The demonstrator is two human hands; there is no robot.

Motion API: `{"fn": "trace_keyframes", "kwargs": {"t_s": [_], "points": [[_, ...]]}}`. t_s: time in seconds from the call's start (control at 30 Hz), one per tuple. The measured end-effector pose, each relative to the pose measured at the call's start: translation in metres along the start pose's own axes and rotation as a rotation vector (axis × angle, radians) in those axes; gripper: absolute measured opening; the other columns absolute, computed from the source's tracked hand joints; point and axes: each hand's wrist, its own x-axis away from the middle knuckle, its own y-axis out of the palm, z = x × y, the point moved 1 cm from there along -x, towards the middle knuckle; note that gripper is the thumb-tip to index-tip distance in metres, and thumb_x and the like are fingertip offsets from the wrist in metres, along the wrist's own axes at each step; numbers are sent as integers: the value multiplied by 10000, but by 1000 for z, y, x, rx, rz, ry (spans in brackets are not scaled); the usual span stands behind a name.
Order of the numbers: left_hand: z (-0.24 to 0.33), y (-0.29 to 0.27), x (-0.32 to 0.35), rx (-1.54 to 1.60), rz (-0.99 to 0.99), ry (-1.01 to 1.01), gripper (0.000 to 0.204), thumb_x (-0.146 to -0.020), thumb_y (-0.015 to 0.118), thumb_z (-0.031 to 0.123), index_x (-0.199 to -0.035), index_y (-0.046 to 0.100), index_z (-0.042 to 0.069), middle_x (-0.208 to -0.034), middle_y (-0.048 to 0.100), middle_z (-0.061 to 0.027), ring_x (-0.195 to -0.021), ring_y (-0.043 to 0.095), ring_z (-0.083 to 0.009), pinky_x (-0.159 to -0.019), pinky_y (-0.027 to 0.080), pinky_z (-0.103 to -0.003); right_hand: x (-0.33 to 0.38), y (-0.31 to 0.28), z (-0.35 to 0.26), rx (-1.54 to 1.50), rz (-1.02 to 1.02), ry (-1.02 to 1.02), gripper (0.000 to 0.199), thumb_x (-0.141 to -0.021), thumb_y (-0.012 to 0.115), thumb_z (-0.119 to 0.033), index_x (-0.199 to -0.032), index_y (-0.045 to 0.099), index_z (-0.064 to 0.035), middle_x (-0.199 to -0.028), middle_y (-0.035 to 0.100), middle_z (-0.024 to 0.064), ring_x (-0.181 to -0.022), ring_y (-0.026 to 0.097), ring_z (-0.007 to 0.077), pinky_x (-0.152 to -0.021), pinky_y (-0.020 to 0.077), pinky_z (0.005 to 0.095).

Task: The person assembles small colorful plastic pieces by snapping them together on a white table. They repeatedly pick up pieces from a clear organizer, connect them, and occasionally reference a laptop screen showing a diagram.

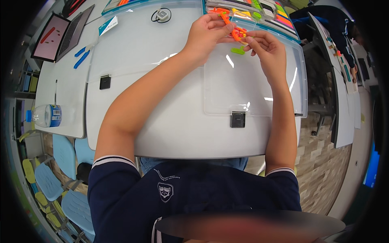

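Observation:
My left hand [206,37] pinches an orange plastic strip [225,19], which stands tilted over the far end of the table; a bit of green shows at its top. My right hand [265,50] is close by on the right, thumb and fingertips drawn together near the strip's lower end. Whatever those fingertips hold is too small to make out. Behind the hands, small pink, red and yellow pieces [241,31] lie bunched together, partly hidden by my fingers. A bright green plastic piece [238,50] rests just below, between the two hands.
An open parts case [279,26] with colourful pieces stands at the far right. Clear plastic lids [251,97] with black latches [238,119] lie across the white table. To the left are blue-handled pliers [82,56], a laptop [60,38], a coiled white-box cable [163,16] and a water bottle [46,116].

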Motion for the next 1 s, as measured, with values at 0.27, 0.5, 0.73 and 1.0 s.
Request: {"fn": "trace_keyframes", "kwargs": {"t_s": [0.27,0.5,0.73,1.0], "points": [[-3,-1,-2,37,-44,17,428,-885,693,102,-1200,462,-74,-1115,612,-162,-975,682,-251,-849,595,-314,3,6,-2,0,0,20,183,-929,653,-148,-1007,652,18,-898,716,71,-790,689,116,-626,456,209],[-3,-2,-3,34,-58,17,402,-891,684,97,-1191,470,-65,-1092,628,-154,-966,684,-245,-849,598,-317,4,11,-2,40,57,-37,96,-895,664,-77,-919,671,16,-807,697,55,-706,661,104,-642,484,216],[-3,-1,-1,31,-85,-21,341,-898,663,63,-1161,478,-49,-1079,627,-149,-957,684,-240,-832,610,-323,7,15,-2,268,120,-176,53,-862,659,-16,-911,678,-17,-791,691,57,-676,656,115,-616,495,240],[-1,-1,3,-64,-56,-97,284,-919,622,73,-1152,489,-20,-1036,646,-111,-913,699,-208,-823,595,-324,9,14,-7,383,98,-270,72,-858,658,13,-928,669,1,-808,689,27,-714,646,101,-663,510,234]]}}
